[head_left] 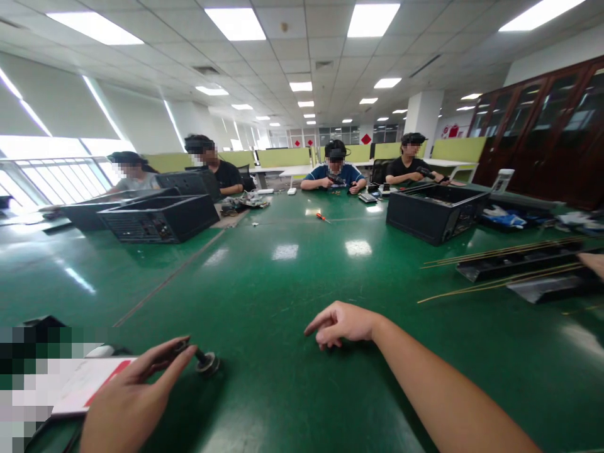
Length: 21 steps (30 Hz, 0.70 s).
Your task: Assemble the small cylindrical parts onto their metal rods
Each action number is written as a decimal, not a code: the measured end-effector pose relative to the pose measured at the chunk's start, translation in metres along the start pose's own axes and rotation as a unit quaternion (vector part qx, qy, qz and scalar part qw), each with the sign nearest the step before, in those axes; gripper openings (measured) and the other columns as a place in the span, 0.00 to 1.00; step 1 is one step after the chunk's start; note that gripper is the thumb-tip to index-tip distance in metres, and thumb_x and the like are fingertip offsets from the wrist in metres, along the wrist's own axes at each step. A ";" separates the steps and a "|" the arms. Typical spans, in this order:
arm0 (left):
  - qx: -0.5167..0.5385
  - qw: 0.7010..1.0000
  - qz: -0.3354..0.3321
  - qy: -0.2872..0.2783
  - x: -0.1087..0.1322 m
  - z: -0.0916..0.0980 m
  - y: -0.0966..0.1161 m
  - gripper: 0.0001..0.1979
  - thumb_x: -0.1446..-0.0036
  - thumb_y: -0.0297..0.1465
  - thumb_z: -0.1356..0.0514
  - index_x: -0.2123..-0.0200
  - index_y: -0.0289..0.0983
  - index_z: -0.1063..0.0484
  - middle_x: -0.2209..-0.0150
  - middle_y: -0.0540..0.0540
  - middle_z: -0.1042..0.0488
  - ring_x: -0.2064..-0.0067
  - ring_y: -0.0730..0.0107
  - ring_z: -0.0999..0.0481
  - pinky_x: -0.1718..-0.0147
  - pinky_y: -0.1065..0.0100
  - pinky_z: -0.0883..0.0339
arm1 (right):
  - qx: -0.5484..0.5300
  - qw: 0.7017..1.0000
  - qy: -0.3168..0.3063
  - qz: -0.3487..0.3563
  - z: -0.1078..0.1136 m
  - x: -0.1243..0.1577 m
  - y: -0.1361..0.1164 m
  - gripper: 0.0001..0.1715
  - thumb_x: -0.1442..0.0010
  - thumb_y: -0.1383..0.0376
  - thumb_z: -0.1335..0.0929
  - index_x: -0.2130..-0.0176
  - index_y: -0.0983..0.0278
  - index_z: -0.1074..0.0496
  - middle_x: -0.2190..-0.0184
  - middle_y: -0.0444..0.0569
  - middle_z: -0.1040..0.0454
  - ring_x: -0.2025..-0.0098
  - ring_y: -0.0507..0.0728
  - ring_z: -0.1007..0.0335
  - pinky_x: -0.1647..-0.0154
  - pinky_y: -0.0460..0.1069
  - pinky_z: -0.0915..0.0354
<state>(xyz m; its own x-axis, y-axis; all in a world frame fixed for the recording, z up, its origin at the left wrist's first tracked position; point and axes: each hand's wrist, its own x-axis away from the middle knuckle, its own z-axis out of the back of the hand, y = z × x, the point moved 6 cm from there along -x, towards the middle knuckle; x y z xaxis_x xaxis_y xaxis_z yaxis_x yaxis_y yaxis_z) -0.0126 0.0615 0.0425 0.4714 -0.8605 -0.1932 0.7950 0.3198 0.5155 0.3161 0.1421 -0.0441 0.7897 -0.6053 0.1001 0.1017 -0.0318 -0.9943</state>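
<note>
At the lower left, my left hand (pixel 136 393) has its thumb and fingers closed on a small dark metal part (pixel 207 362) with a round disc at its lower end. The part is held just above or on the green table (pixel 264 277); which of the two I cannot tell. Near the middle, my right hand (pixel 343 324) hovers low over the table, palm down, its index finger stretched out and the other fingers loosely bent. Nothing shows in it. A white and red paper or box (pixel 70 380) lies beside my left hand.
Black computer cases (pixel 160 219) stand back left, another case (pixel 436 214) back right. An orange screwdriver (pixel 323 217) lies mid-table. Thin yellow rods (pixel 495 281) and black metal channels (pixel 523 259) are at the right, near another person's hand (pixel 593 263). Several people sit across.
</note>
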 end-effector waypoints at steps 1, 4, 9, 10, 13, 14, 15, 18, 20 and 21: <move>0.002 1.000 -0.010 0.005 -0.001 0.000 0.001 0.28 0.60 0.55 0.44 0.59 0.46 0.23 0.61 0.50 0.19 0.59 0.54 0.22 0.55 0.59 0.31 | 0.000 1.000 0.000 -0.001 0.000 0.000 0.000 0.27 0.48 0.59 0.26 0.50 0.67 0.26 0.71 0.48 0.24 0.78 0.46 0.36 0.78 0.42 0.40; 0.023 0.997 -0.074 0.001 -0.003 -0.004 0.009 0.24 0.61 0.54 0.42 0.63 0.47 0.22 0.59 0.53 0.19 0.57 0.55 0.22 0.50 0.59 0.33 | 0.000 1.000 0.004 -0.004 0.000 0.000 0.000 0.27 0.48 0.59 0.26 0.50 0.67 0.26 0.71 0.48 0.24 0.77 0.46 0.35 0.77 0.42 0.40; 0.044 0.996 -0.067 -0.034 -0.006 -0.015 0.003 0.22 0.61 0.54 0.41 0.66 0.49 0.22 0.63 0.54 0.19 0.60 0.55 0.21 0.54 0.57 0.29 | 0.001 1.000 0.006 -0.007 0.000 0.000 0.000 0.27 0.48 0.59 0.26 0.50 0.67 0.26 0.71 0.47 0.24 0.77 0.47 0.35 0.77 0.42 0.40; 0.042 0.995 -0.071 -0.047 -0.006 -0.019 0.000 0.22 0.60 0.54 0.41 0.67 0.48 0.22 0.62 0.53 0.19 0.59 0.54 0.20 0.54 0.56 0.29 | 0.001 1.000 0.005 -0.007 -0.001 0.000 0.000 0.27 0.48 0.59 0.26 0.49 0.67 0.26 0.71 0.47 0.24 0.77 0.47 0.35 0.77 0.42 0.40; 0.035 0.989 -0.106 -0.098 -0.006 -0.034 -0.009 0.22 0.56 0.54 0.41 0.66 0.46 0.20 0.59 0.49 0.19 0.54 0.52 0.21 0.49 0.53 0.32 | 0.003 1.000 0.003 -0.008 -0.001 0.000 0.000 0.27 0.48 0.60 0.26 0.49 0.66 0.26 0.71 0.47 0.24 0.77 0.47 0.35 0.77 0.42 0.40; 0.033 0.987 -0.114 -0.107 -0.006 -0.038 -0.013 0.22 0.55 0.53 0.42 0.64 0.46 0.20 0.57 0.48 0.19 0.53 0.51 0.22 0.48 0.53 0.33 | 0.004 1.000 0.003 -0.008 -0.001 0.000 0.000 0.27 0.48 0.60 0.26 0.49 0.66 0.26 0.71 0.47 0.24 0.77 0.46 0.35 0.77 0.42 0.40; 0.030 0.987 -0.116 -0.108 -0.005 -0.042 -0.018 0.23 0.54 0.53 0.42 0.62 0.45 0.21 0.57 0.48 0.19 0.53 0.51 0.22 0.48 0.52 0.32 | 0.005 1.000 0.004 -0.007 -0.001 0.000 0.000 0.27 0.48 0.59 0.26 0.49 0.67 0.26 0.71 0.47 0.24 0.77 0.46 0.36 0.77 0.42 0.40; 0.023 0.986 -0.143 -0.082 -0.002 -0.047 -0.023 0.28 0.56 0.52 0.39 0.54 0.44 0.24 0.56 0.46 0.19 0.55 0.51 0.21 0.50 0.55 0.30 | 0.005 1.000 0.005 -0.001 0.000 0.000 0.000 0.27 0.48 0.59 0.26 0.50 0.67 0.26 0.72 0.47 0.24 0.77 0.47 0.36 0.78 0.42 0.40; 0.022 0.981 -0.180 -0.073 0.001 -0.050 -0.017 0.29 0.56 0.51 0.38 0.53 0.42 0.24 0.56 0.45 0.19 0.56 0.52 0.21 0.51 0.57 0.29 | 0.004 1.000 0.002 -0.002 -0.001 0.000 0.000 0.27 0.48 0.59 0.26 0.50 0.67 0.26 0.72 0.47 0.25 0.77 0.46 0.36 0.78 0.41 0.40; 0.023 0.977 -0.200 -0.073 0.003 -0.051 -0.010 0.28 0.55 0.51 0.38 0.53 0.42 0.24 0.56 0.45 0.20 0.55 0.52 0.21 0.51 0.58 0.29 | 0.005 1.000 0.001 -0.002 -0.001 -0.001 0.001 0.27 0.48 0.59 0.26 0.50 0.67 0.26 0.72 0.47 0.25 0.78 0.46 0.37 0.78 0.42 0.40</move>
<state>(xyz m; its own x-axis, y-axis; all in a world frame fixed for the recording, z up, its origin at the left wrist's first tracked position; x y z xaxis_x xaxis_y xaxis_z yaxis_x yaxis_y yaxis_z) 0.0003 0.0756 -0.0063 0.0655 -0.9614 -0.2674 0.8848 -0.0679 0.4610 0.3149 0.1416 -0.0450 0.7876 -0.6072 0.1050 0.1112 -0.0275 -0.9934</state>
